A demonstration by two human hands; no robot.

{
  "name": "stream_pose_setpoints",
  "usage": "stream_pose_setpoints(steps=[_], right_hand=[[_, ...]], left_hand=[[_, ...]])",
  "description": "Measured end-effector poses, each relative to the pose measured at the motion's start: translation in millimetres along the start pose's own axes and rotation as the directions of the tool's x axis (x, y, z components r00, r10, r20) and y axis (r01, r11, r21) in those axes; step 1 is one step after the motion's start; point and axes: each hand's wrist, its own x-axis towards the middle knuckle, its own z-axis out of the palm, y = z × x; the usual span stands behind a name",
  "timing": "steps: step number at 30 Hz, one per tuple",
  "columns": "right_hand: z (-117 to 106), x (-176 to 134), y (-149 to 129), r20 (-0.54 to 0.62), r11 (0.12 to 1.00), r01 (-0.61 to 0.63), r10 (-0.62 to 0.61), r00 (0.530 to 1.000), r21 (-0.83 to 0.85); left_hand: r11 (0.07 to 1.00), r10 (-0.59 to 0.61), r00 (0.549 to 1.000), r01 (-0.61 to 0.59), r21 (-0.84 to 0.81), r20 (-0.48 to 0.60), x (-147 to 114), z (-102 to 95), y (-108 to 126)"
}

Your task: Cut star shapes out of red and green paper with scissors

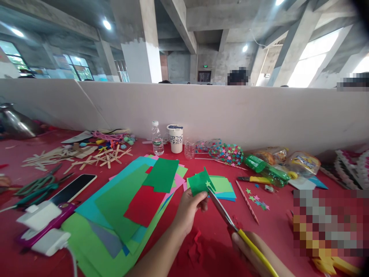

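My left hand is closed, pinching a small piece of dark green paper between thumb and fingers. A pale star shows on that paper near its right edge. My right hand is wrapped round a pair of scissors with a yellow handle. The metal blades point up and left, and their tips meet the green paper's right edge beside the star. Light green and blue sheets lie on the table behind the held paper. Red paper scraps lie between my forearms.
Coloured sheets are piled on the left of the red table. Further left lie a phone, a power strip with chargers and wooden sticks. A water bottle, cup, green bottle and cutter are farther back.
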Motion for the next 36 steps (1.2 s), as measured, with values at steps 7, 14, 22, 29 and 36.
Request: stream_pose_setpoints(steps=[7, 14, 22, 29, 36], right_hand=[[-2.9, 0.9, 1.9, 0.015, 0.995, 0.075, -0.074, 0.997, -0.064], [-4.4, 2.3, 2.4, 0.046, 0.994, 0.066, -0.062, 0.997, -0.091], [9.3, 11.6, 13.3, -0.097, 0.984, 0.122, -0.135, 0.986, -0.129], [15.6, 19.2, 33.3, -0.064, 0.988, 0.097, -0.105, 0.992, -0.117], [9.6, 14.7, 22.9, -0.068, 0.981, 0.097, -0.110, 0.992, -0.169]], left_hand=[[1.000, 0.009, 0.998, -0.011, 0.026, 0.060, 3.3, -5.5, 0.7], [1.000, -0.004, 0.997, 0.004, -0.001, 0.079, 6.2, -9.2, 0.6], [0.969, -0.129, 0.991, 0.133, -0.207, 0.035, 4.6, -4.6, -5.5], [0.971, -0.074, 0.994, 0.055, -0.231, -0.076, 0.4, 3.0, -11.0], [0.998, 0.044, 0.999, -0.044, 0.042, 0.016, 7.6, -12.7, 1.2]])
